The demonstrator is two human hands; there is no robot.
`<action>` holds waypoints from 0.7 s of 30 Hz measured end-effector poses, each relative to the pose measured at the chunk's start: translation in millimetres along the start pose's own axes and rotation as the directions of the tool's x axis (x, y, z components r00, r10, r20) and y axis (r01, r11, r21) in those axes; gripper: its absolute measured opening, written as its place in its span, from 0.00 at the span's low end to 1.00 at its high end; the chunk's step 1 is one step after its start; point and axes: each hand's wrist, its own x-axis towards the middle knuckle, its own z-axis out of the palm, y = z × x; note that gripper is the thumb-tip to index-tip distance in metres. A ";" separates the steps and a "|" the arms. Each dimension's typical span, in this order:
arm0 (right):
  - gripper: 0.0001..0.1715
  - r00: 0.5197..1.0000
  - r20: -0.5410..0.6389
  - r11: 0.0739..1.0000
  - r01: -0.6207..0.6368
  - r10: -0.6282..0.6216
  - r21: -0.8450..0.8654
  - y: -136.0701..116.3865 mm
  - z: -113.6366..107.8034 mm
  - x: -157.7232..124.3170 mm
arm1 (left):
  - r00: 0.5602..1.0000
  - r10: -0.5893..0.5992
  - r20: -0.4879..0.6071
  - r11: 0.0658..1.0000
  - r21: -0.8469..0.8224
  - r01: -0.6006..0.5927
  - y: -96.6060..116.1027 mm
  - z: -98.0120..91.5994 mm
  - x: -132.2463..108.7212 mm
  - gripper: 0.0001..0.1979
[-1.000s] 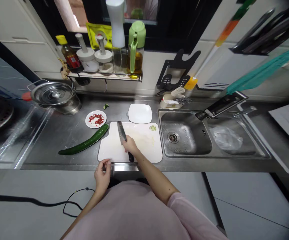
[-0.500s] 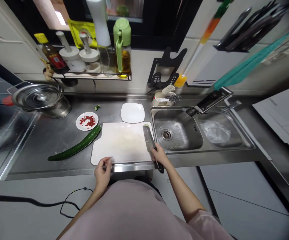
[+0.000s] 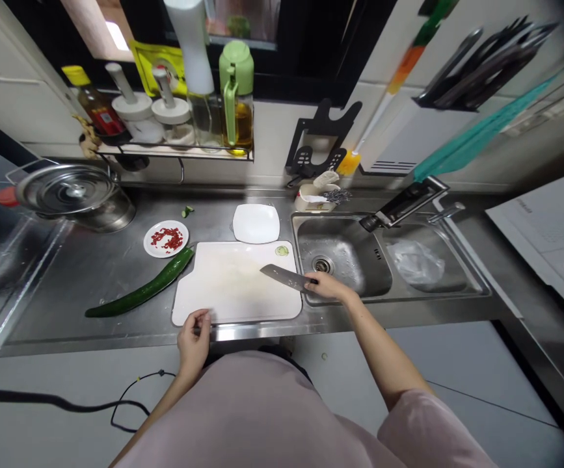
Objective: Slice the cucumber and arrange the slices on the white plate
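Note:
My right hand is closed round the handle of a kitchen knife. The blade points left over the right part of a white cutting board, with small pale bits stuck to it. A pale green cucumber slice lies at the board's far right corner. My left hand rests by the board's near left corner, its fingers loosely bent and a gap between them and the thumb; I see nothing held there. A long green cucumber lies left of the board, its far end close to the board's edge.
Behind the board is a white square plate. A round plate of chopped red pieces and a small green scrap lie farther left. The lidded steel pot stands at far left. A double sink adjoins the board's right side.
The knife has swung from pointing away to pointing left, and my right hand has moved right and away from me. The cucumber slice at the board's corner is now uncovered.

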 end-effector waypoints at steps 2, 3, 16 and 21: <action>0.15 1.000 -0.015 1.000 -0.001 0.001 -0.003 1.7 -4.4 14.3 | 1.000 -0.002 -0.009 1.000 -0.006 0.002 0.2 1.7 1.5 0.19; 0.15 1.000 -0.027 1.000 -0.007 0.007 -0.010 2.3 -7.1 21.3 | 1.000 -0.003 -0.011 1.000 -0.006 0.003 -0.2 2.4 2.4 0.19; 0.09 0.874 -0.434 0.924 -0.044 0.220 0.380 -12.6 5.9 18.7 | 0.986 0.110 -0.123 0.863 0.504 -0.034 13.4 2.6 84.5 0.19; 0.10 0.760 -0.316 0.591 -0.109 0.568 0.799 -26.1 48.5 -3.3 | 0.997 0.040 -0.060 0.747 0.665 0.010 13.6 -7.4 120.1 0.27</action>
